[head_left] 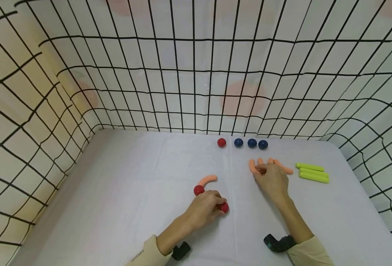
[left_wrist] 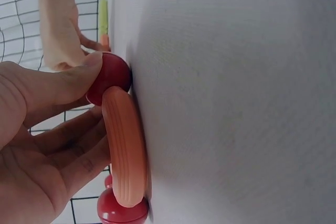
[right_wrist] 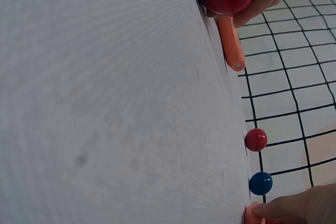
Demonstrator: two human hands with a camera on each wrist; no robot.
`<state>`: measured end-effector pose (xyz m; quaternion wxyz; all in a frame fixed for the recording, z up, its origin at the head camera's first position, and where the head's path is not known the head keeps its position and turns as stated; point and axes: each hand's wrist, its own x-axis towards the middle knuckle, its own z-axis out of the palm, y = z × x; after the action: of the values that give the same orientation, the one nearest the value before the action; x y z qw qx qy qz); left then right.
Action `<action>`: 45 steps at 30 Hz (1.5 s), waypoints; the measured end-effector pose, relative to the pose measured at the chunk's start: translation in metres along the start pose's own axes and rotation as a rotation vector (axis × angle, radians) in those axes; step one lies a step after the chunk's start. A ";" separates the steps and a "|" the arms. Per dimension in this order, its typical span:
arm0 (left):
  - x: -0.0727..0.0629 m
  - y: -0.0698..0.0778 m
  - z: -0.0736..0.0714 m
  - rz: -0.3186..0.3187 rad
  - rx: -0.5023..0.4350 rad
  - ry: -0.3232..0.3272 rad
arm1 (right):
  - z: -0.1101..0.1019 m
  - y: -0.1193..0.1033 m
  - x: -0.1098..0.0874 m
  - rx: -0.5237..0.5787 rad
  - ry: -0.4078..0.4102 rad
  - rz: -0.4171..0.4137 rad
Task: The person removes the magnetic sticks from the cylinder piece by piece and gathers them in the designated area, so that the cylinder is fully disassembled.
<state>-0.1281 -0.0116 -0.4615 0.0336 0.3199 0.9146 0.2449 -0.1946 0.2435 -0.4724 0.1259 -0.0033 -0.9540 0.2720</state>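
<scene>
My left hand point(head_left: 204, 208) pinches a red ball point(head_left: 224, 207) low at the table. In the left wrist view, an orange curved stick point(left_wrist: 125, 145) runs from this ball point(left_wrist: 111, 78) to a second red ball point(left_wrist: 122, 208). The head view shows that second ball point(head_left: 199, 190) at the end of another orange curved stick point(head_left: 208, 179). Farther right, my right hand point(head_left: 273, 181) pinches the leftmost orange curved stick point(head_left: 252, 166) of a small group. Its thumb side shows at that stick point(right_wrist: 253, 214) in the right wrist view.
At the back of the white table point(head_left: 123, 192) sit a red ball point(head_left: 221, 142) and a row of blue balls point(head_left: 252, 143). Yellow-green sticks point(head_left: 313, 173) lie right of my right hand. Black wire mesh point(head_left: 182, 74) stands around the back and sides.
</scene>
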 end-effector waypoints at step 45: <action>-0.008 -0.010 -0.016 0.165 0.025 -0.219 | 0.008 -0.028 -0.005 0.254 -0.250 -0.156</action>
<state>-0.1307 -0.0300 -0.4526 0.1090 0.4190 0.8791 0.1993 -0.1905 0.2147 -0.4657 0.0263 0.1204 -0.9176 0.3778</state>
